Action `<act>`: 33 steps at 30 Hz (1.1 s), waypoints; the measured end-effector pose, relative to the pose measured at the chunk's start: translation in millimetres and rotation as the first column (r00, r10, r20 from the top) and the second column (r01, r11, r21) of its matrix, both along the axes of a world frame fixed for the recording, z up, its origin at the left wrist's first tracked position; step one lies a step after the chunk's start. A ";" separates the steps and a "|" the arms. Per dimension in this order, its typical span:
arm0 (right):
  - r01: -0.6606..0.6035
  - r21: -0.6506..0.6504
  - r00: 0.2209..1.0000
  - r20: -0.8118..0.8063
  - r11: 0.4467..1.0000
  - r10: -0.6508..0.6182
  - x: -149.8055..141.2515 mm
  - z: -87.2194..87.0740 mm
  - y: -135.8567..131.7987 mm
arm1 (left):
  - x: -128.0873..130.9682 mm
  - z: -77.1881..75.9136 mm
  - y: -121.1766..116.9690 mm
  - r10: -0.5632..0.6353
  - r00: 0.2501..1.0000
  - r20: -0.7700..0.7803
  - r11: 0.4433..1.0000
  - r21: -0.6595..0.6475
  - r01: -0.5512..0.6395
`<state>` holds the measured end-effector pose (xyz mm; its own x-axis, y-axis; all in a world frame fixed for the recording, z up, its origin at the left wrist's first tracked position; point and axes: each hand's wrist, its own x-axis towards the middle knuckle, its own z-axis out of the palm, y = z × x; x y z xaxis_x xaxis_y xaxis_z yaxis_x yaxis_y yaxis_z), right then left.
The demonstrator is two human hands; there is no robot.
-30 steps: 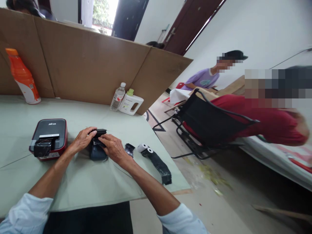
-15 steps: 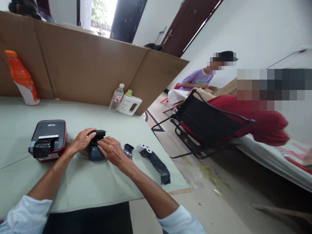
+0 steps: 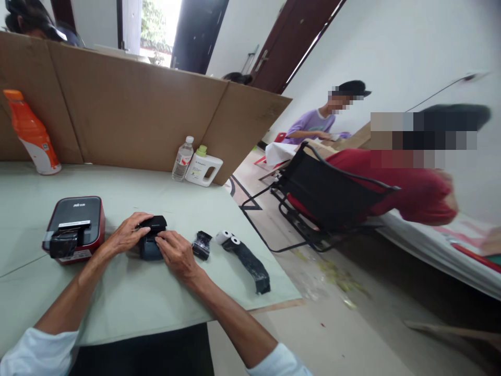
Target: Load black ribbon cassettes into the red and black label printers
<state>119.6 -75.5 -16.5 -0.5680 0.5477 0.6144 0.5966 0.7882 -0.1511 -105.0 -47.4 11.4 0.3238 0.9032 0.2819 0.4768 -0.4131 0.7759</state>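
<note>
Left grip [image 3: 130, 232], right grip [image 3: 178, 253], both curled

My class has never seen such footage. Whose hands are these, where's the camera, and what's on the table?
No machine: just one person, bare-handed, filmed by a camera on that person's head, looking forward and down. The left hand seems to grip the top of a small dark device; the right hand touches it. Also on the pale table are a red-sided machine, a crumpled black piece, two white rolls beside a dark strip, and, farther back, three bottles.
</note>
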 end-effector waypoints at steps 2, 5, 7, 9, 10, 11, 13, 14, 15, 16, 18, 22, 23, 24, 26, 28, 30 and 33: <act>0.002 -0.027 1.000 -0.011 1.000 -0.003 0.3 -0.8 -0.9 | -0.8 0.9 -1.9 -0.012 1.000 -0.004 1.000 0.001 0.012; -0.011 -0.019 0.999 -0.041 1.000 0.010 0.0 -1.4 -1.6 | -1.6 2.9 -5.2 -0.010 1.000 -0.026 1.000 -0.011 0.010; -0.015 0.009 0.998 -0.063 1.000 0.016 -0.7 -0.9 -1.6 | -1.7 4.2 -7.4 -0.011 0.999 -0.047 1.000 -0.022 0.010; -0.015 0.017 0.997 -0.070 1.000 0.016 -1.6 0.1 -1.7 | -1.2 4.6 -8.7 -0.008 0.998 -0.066 1.000 -0.023 0.006; -0.017 0.014 0.997 -0.069 1.000 0.018 -2.0 0.6 -1.8 | -0.7 4.3 -9.0 -0.001 0.997 -0.072 1.000 -0.020 0.000; -0.021 0.010 0.997 -0.068 1.000 0.022 -2.3 1.0 -2.0 | -0.1 3.6 -8.9 0.009 0.997 -0.076 1.000 -0.015 -0.010; -0.036 0.009 0.996 -0.077 0.999 0.037 -2.5 1.5 -2.9 | 1.4 0.8 -8.4 0.036 0.996 -0.078 0.999 -0.003 -0.037; -0.046 0.006 0.995 -0.084 0.999 0.047 -2.2 1.5 -3.4 | 2.2 -1.1 -8.1 0.051 0.996 -0.079 0.999 0.004 -0.051; -0.058 0.001 0.994 -0.093 0.998 0.058 -1.5 1.6 -3.9 | 2.9 -3.1 -7.8 0.064 0.995 -0.079 0.998 0.012 -0.063; -0.066 -0.011 0.992 -0.106 0.998 0.064 -0.5 1.5 -4.2 | 3.4 -5.2 -7.6 0.075 0.994 -0.077 0.997 0.021 -0.073; -0.052 -0.050 0.988 -0.145 0.997 0.044 2.6 1.4 -3.6 | 4.1 -8.9 -7.7 0.090 0.993 -0.071 0.995 0.042 -0.087; 0.024 -0.147 0.978 -0.201 0.989 -0.053 9.6 -0.7 3.1 | 4.8 -11.7 -8.6 0.105 0.993 -0.056 0.992 0.070 -0.101; 0.018 -0.166 0.980 -0.192 0.986 -0.051 10.8 -2.0 5.3 | 4.9 -11.6 -8.7 0.109 0.993 -0.053 0.992 0.072 -0.105; 0.007 -0.183 0.983 -0.178 0.983 -0.040 11.5 -3.4 7.2 | 5.1 -11.3 -8.7 0.113 0.992 -0.050 0.991 0.072 -0.110; -0.011 -0.205 0.987 -0.159 0.979 -0.022 11.9 -6.3 10.0 | 5.3 -10.6 -8.4 0.119 0.992 -0.045 0.991 0.067 -0.116; -0.008 -0.209 0.987 -0.161 0.978 -0.026 11.2 -8.8 11.2 | 5.7 -9.9 -8.0 0.119 0.992 -0.040 0.991 0.065 -0.116; -0.003 -0.207 0.984 -0.177 0.978 -0.035 10.2 -10.4 11.1 | 6.2 -9.5 -7.8 0.120 0.992 -0.031 0.991 0.065 -0.117; -0.007 -0.215 0.977 -0.209 0.977 -0.039 9.3 -12.2 9.9 | 7.8 -9.7 -8.0 0.126 0.992 -0.026 0.991 0.040 -0.125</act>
